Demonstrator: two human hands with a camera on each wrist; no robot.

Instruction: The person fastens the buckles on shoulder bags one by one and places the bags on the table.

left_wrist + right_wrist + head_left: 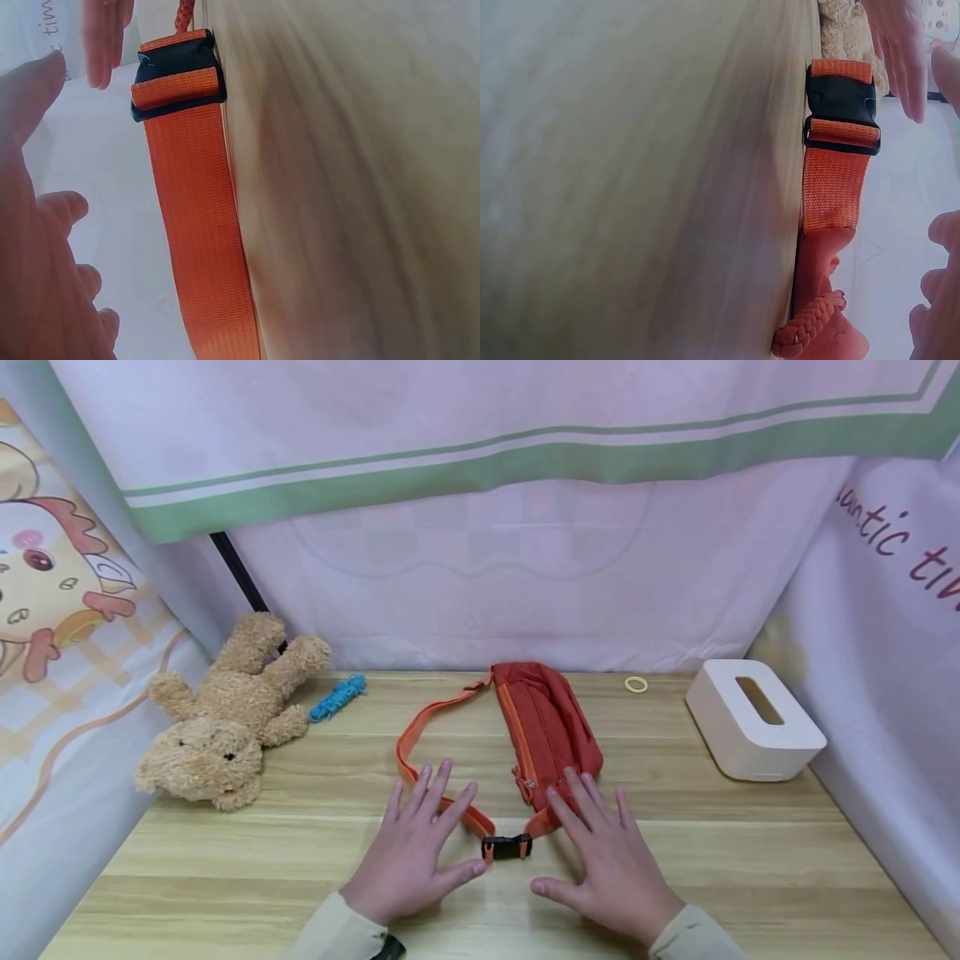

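Note:
A red waist bag [547,727] lies on the wooden table, its orange strap [410,739] looped out to the left. At the near side of the loop, a black side-release buckle [507,847] is fastened; the left wrist view shows the same buckle [176,71] close up. Spread over the left part of the strap is my left hand [420,852], fingers straight and thumb toward the buckle. My right hand [611,860], also with straight spread fingers, overlaps the bag's lower end in the head view. Neither hand grips anything. A braided red zipper pull [810,326] shows in the right wrist view.
At the left lies a tan teddy bear [232,710], beside a bundle of blue cord [337,697]. A small pale yellow ring [636,684] is near the back edge. A white tissue box [753,718] stands at the right. Printed cloth curtains [480,577] enclose the table's back and sides.

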